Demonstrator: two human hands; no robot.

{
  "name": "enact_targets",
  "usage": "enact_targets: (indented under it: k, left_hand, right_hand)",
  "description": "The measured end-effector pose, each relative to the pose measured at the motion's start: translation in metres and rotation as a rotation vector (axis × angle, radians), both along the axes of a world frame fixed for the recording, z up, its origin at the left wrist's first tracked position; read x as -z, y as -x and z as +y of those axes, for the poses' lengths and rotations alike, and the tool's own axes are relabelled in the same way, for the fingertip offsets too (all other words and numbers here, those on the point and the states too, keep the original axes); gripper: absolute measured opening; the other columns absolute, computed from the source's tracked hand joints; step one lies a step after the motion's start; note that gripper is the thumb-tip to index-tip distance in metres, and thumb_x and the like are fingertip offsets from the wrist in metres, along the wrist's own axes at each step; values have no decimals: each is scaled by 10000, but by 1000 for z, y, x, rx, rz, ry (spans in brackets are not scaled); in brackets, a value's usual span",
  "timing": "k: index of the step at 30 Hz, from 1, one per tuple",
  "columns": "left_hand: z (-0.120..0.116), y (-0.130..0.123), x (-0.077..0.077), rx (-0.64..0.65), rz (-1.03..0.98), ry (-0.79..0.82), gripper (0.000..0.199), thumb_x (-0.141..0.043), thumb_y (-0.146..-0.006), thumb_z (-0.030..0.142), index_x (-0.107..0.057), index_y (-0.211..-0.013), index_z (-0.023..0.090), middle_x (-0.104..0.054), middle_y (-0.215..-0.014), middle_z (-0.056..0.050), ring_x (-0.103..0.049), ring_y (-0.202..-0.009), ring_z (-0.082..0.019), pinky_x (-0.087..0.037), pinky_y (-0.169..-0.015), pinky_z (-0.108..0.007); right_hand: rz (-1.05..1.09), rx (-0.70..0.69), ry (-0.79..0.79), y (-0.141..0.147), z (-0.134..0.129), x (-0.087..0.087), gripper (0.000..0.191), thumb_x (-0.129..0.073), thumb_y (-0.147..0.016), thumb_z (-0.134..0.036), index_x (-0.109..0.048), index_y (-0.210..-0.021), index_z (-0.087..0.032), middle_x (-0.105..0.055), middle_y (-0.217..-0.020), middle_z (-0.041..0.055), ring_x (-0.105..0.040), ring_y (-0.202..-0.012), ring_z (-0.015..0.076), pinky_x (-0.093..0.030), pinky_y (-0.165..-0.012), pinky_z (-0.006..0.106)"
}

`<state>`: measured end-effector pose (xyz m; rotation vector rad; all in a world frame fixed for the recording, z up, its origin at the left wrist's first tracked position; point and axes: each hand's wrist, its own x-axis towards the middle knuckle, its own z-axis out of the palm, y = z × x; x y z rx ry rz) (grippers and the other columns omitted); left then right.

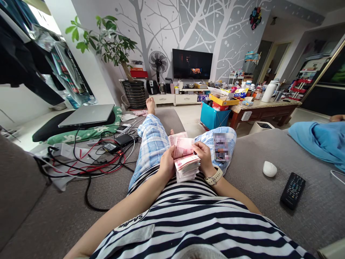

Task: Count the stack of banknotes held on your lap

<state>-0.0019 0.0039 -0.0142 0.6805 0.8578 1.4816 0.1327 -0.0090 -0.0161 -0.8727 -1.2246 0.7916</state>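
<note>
A thick folded stack of pinkish-red banknotes is held over my lap. My left hand grips its left side, the fingers closed round the notes. From the right, my right hand pinches the upper notes at their edge, and a pale watch is on that wrist. Some notes stand up and fan away from me above the folded part. Beside my right hand, a phone with a partly blurred screen lies on my right thigh. The fingertips behind the notes are hidden.
A white mouse and a black remote control lie on the grey sofa at right. Tangled cables and a closed laptop are at left. A cluttered table stands ahead right, with a blue box beside it.
</note>
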Motion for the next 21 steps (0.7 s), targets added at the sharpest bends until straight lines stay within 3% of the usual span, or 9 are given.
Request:
enact_targets:
  k: [21]
  left_hand:
    - [-5,0,-7,-21,15,-6,177,-681,-644,310,-618,-570,162,-604,-561,-3,-569,-600,-168,-497,-613,-276]
  right_hand:
    - [25,-11,-9,1,-1,-1,284,-613,-759,-415,-512,-604,-199,-436,-578,-38,-372,-576,115,-322,-553,254]
